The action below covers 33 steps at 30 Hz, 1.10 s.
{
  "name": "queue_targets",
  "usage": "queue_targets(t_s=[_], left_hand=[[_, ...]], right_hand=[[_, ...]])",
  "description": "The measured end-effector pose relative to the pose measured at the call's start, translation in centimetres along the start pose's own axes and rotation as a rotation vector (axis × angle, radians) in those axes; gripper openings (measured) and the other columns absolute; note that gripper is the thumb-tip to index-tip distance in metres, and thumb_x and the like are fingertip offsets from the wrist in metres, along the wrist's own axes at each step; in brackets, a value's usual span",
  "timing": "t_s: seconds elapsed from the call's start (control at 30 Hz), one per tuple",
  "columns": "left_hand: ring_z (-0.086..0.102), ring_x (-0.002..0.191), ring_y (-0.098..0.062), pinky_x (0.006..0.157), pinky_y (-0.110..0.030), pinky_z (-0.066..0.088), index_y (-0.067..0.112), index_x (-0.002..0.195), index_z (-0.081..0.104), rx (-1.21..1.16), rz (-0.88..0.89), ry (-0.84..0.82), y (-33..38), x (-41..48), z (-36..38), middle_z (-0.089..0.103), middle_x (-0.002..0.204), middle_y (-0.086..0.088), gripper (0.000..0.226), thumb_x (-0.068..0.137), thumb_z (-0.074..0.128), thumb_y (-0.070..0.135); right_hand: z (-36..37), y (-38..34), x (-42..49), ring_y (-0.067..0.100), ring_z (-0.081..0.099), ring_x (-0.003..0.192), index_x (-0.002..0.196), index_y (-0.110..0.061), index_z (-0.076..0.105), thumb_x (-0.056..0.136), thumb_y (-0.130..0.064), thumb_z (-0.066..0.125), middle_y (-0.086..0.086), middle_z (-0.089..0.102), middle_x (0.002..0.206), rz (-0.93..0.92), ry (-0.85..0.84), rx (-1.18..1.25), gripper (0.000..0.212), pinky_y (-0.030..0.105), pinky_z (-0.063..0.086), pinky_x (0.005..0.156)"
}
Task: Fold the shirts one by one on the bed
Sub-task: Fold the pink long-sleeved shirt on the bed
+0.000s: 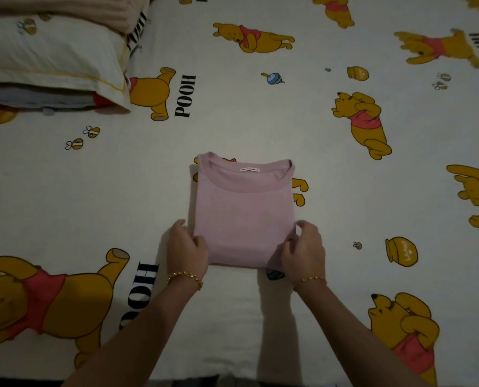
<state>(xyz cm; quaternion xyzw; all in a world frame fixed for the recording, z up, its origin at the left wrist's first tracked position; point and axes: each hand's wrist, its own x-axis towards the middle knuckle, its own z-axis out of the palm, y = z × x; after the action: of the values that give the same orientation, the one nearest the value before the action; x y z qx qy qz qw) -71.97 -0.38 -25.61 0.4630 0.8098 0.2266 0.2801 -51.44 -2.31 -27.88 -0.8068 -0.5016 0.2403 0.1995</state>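
A bed [260,113] in a bear-print sheet fills the view, with a pillow [51,57] at its far left. At its middle lies a folded pink shirt [244,213] (collar on the far side). The left hand [186,247] and right hand [305,250] each pinch a near corner of it in their grip.
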Motion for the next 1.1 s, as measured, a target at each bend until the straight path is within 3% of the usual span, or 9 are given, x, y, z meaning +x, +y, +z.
queue_targets(t_s=[0.07, 0.17, 0.27, 0.4, 0.57, 0.7, 0.87, 0.97, 1.1], left_hand=[[0.047, 0.123, -0.029, 0.098, -0.033, 0.04, 0.003, 0.136, 0.041, 0.09, 0.232, 0.024, 0.8, 0.7, 1.0, 0.048, 0.135, -0.015, 0.047, 0.09, 0.047, 0.011], [0.018, 0.144, -0.022, 0.116, -0.033, 0.014, 0.008, 0.148, 0.023, 0.275, 0.47, -0.103, 0.9, 1.9, 3.9, 0.02, 0.156, -0.008, 0.058, 0.093, 0.029, 0.027], [0.012, 0.146, -0.021, 0.117, -0.036, 0.003, 0.011, 0.15, 0.011, 0.428, 0.469, -0.171, -0.3, 3.0, 6.2, 0.012, 0.158, -0.007, 0.068, 0.089, 0.011, 0.039], [0.021, 0.143, -0.027, 0.116, -0.048, 0.011, 0.006, 0.149, 0.018, 0.506, 0.428, -0.12, -1.6, 3.5, 7.4, 0.018, 0.156, -0.013, 0.068, 0.089, 0.022, 0.038], [-0.012, 0.143, -0.014, 0.113, -0.05, -0.011, 0.014, 0.148, -0.006, 0.451, 0.389, -0.098, -0.9, 5.8, 7.3, -0.014, 0.155, 0.001, 0.069, 0.088, 0.004, 0.046], [-0.004, 0.147, -0.018, 0.115, -0.048, -0.001, 0.009, 0.151, 0.006, 0.339, 0.224, -0.03, 0.3, 9.3, 7.6, 0.002, 0.159, -0.005, 0.074, 0.087, 0.006, 0.048], [0.043, 0.126, -0.03, 0.105, -0.048, 0.028, 0.008, 0.124, 0.056, 0.096, 0.118, 0.177, 2.5, 12.8, 6.8, 0.054, 0.132, -0.011, 0.053, 0.09, 0.029, 0.037], [0.048, 0.117, -0.033, 0.102, -0.048, 0.033, 0.007, 0.108, 0.063, 0.027, 0.075, 0.191, 3.2, 14.1, 6.7, 0.058, 0.12, -0.012, 0.043, 0.091, 0.038, 0.038], [0.053, 0.107, -0.032, 0.095, -0.044, 0.037, 0.009, 0.099, 0.064, -0.012, 0.137, 0.254, 3.5, 15.0, 6.7, 0.061, 0.111, -0.011, 0.029, 0.089, 0.053, 0.034]], right_hand=[[0.9, -1.1, 0.4, 0.028, 0.037, 0.134, 0.136, -0.006, 0.041, 0.086, -0.015, 0.047, 0.012, 0.04, 0.144, -0.178, 0.053, -0.127, 0.05, 0.046, 0.034, 0.108], [2.9, -2.7, 1.1, 0.022, 0.014, 0.146, 0.15, -0.008, 0.022, 0.089, -0.03, 0.029, 0.008, 0.018, 0.158, -0.309, -0.019, -0.266, 0.065, 0.046, 0.009, 0.116], [4.9, -1.6, 2.3, 0.02, 0.008, 0.147, 0.152, -0.011, 0.009, 0.093, -0.045, 0.02, 0.006, 0.009, 0.16, -0.346, -0.072, -0.368, 0.069, 0.048, 0.003, 0.118], [5.9, 0.2, 3.3, 0.016, 0.0, 0.147, 0.152, -0.012, 0.007, 0.093, -0.054, 0.018, 0.005, 0.005, 0.159, -0.338, -0.069, -0.391, 0.074, 0.046, 0.0, 0.119], [5.7, -0.9, 5.8, 0.016, -0.001, 0.148, 0.153, -0.013, 0.007, 0.093, -0.05, 0.019, 0.003, 0.004, 0.159, -0.357, -0.032, -0.319, 0.071, 0.045, -0.002, 0.119], [5.5, -2.0, 8.7, 0.017, 0.004, 0.148, 0.152, -0.012, 0.012, 0.094, -0.046, 0.02, 0.004, 0.009, 0.16, -0.298, 0.011, -0.147, 0.068, 0.042, 0.004, 0.119], [4.1, -2.7, 13.0, 0.024, 0.034, 0.132, 0.132, -0.01, 0.048, 0.098, -0.039, 0.027, 0.011, 0.043, 0.142, 0.003, 0.162, -0.068, 0.05, 0.043, 0.025, 0.104], [3.9, -2.9, 14.9, 0.024, 0.041, 0.117, 0.108, -0.013, 0.062, 0.097, -0.04, 0.038, 0.007, 0.052, 0.123, 0.073, 0.135, -0.134, 0.037, 0.041, 0.027, 0.093], [4.2, -3.4, 16.0, 0.026, 0.047, 0.099, 0.092, -0.013, 0.055, 0.096, -0.034, 0.045, 0.006, 0.055, 0.101, 0.086, 0.182, -0.021, 0.023, 0.038, 0.031, 0.083]])
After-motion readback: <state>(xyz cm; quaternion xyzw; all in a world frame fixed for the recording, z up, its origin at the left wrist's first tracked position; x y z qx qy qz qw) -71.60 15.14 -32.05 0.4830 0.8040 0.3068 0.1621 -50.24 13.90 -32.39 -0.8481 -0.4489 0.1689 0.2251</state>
